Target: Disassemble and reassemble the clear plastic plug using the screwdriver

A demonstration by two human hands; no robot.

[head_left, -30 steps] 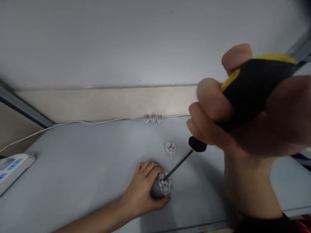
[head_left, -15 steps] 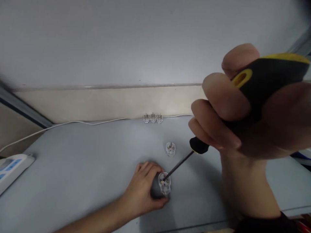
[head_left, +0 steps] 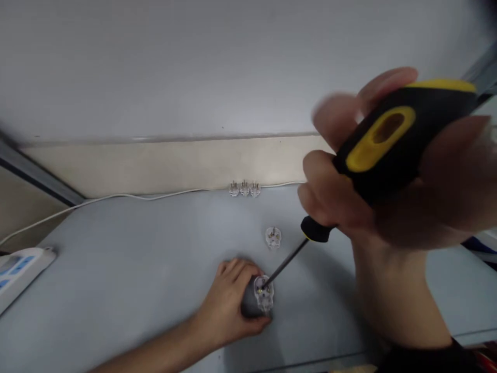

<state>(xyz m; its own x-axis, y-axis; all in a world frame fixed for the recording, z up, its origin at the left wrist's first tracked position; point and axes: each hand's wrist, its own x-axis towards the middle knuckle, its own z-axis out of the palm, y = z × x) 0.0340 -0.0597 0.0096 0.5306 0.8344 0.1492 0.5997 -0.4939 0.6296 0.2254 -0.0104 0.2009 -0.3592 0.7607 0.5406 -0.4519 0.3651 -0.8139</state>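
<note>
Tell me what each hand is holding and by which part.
The right hand grips a screwdriver by its black-and-yellow handle. The left hand holds a clear plug by its dark back end.

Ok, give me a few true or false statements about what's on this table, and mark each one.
The right hand grips a black and yellow screwdriver. True.
Its tip touches the clear plug in the left hand. True.
Five plugs stand in a row at the back. False: three clear plugs stand there, and another clear plug lies nearer.
The power strip sits at the right. False: it is at the left.
</note>
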